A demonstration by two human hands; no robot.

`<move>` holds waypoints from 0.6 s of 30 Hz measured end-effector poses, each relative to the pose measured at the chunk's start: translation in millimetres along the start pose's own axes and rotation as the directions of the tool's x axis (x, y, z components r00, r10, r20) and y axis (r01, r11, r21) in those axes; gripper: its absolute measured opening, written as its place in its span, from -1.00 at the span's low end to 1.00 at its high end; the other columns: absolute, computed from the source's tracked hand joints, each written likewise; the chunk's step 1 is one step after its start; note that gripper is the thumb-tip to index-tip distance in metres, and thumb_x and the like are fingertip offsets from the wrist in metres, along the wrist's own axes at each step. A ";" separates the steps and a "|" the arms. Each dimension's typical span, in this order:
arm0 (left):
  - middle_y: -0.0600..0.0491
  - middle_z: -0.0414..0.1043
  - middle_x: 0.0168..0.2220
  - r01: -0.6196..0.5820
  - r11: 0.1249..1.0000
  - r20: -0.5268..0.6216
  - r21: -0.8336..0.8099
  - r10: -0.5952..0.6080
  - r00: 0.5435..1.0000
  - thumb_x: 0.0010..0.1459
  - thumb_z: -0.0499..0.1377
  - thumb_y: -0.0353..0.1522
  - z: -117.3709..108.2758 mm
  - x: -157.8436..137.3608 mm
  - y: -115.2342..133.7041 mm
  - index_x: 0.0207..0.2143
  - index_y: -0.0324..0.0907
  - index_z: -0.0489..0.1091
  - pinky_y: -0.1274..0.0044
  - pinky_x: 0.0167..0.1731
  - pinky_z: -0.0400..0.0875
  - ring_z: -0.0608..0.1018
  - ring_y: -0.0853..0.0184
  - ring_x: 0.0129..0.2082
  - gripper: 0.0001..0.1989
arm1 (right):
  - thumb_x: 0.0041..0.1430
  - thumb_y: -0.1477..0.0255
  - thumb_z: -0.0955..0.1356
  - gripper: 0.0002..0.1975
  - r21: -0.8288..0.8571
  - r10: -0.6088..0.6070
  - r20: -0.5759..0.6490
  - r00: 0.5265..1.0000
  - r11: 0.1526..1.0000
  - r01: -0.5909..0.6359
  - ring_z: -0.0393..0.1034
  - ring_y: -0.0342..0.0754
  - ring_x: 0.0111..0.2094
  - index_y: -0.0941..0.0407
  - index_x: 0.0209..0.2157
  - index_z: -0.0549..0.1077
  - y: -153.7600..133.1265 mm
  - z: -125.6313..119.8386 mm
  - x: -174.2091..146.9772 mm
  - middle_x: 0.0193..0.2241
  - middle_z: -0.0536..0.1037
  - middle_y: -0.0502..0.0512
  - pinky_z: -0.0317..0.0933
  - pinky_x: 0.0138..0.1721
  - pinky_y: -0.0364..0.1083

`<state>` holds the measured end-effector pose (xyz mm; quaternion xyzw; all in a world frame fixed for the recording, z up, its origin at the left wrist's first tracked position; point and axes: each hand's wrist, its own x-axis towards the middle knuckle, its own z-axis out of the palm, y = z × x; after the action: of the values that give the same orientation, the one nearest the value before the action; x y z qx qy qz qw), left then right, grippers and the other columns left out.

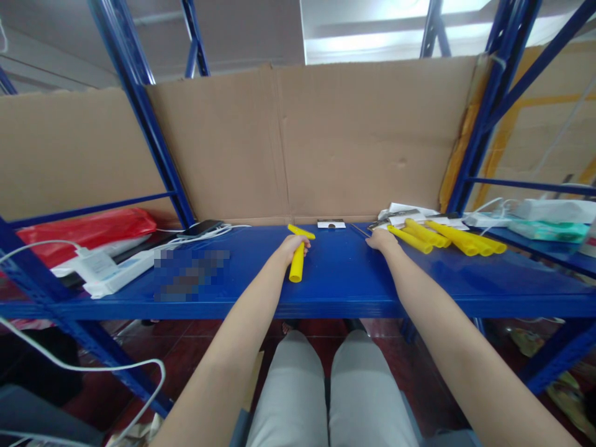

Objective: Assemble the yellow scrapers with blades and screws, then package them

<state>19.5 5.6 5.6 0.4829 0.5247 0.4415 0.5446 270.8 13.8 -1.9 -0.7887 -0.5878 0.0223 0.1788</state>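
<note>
At the middle of the blue shelf (344, 267), my left hand (289, 246) is closed around a yellow tube (296, 268), whose open round end faces me. A second, narrower yellow piece (301, 231) lies crosswise at the tube's far end; whether the two are joined I cannot tell. My right hand (382, 239) rests low over the shelf with its fingers pinched together. From its fingertips a thin metal tool (359, 230) points away to the left; its exact kind is too small to make out. Several yellow tubes (449, 236) lie beside that hand, to its right.
A small white and dark item (331, 224) sits by the cardboard panel (335, 143) at the back. Papers (405, 213) lie behind the tubes. On the left are a power strip (123, 273), cables, a dark phone-like object (202, 228) and a red bag (93, 233). Blue posts (139, 118) frame the shelf.
</note>
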 end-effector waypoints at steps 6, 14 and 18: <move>0.15 0.22 -0.71 -0.003 1.000 -0.001 0.002 0.003 1.000 0.01 0.06 -0.63 0.9 0.3 -0.9 -0.56 -0.24 0.28 0.64 -0.72 0.17 0.24 0.52 -0.76 -0.81 | 0.22 0.32 0.26 -0.63 0.177 0.040 -0.195 0.980 0.984 -0.004 0.41 0.14 -0.04 0.29 -0.05 0.38 -4.8 -7.5 1.3 -0.12 0.51 0.43 0.25 -0.10 -0.04; 0.12 0.26 -0.66 -0.020 1.000 -0.064 0.017 0.021 0.998 0.06 0.16 -0.57 -3.9 10.6 -3.6 -0.49 -0.27 0.34 0.61 -0.67 0.23 0.30 0.50 -0.71 -0.89 | 0.12 0.37 0.35 -0.84 0.133 -0.390 -0.197 0.900 0.898 0.419 0.44 0.01 -0.28 0.10 -0.26 0.34 -7.7 -1.2 4.9 -0.33 0.55 0.13 0.20 -0.26 -0.07; -0.06 0.45 -0.30 -0.027 0.999 -0.096 0.025 0.029 0.995 0.16 0.19 -0.38 -9.7 20.6 -7.9 -0.19 -0.31 0.40 0.49 -0.37 0.45 0.51 0.35 -0.37 -0.81 | 0.09 0.35 0.37 -0.85 0.030 -0.423 -0.159 0.892 0.901 0.433 0.43 0.02 -0.28 0.08 -0.31 0.33 -7.4 -4.6 1.1 -0.36 0.55 0.08 0.16 -0.23 -0.05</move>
<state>10.9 25.4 -5.0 0.4749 0.5488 0.4656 0.5065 265.4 15.5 4.9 -0.6331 -0.7310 -0.0577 0.2480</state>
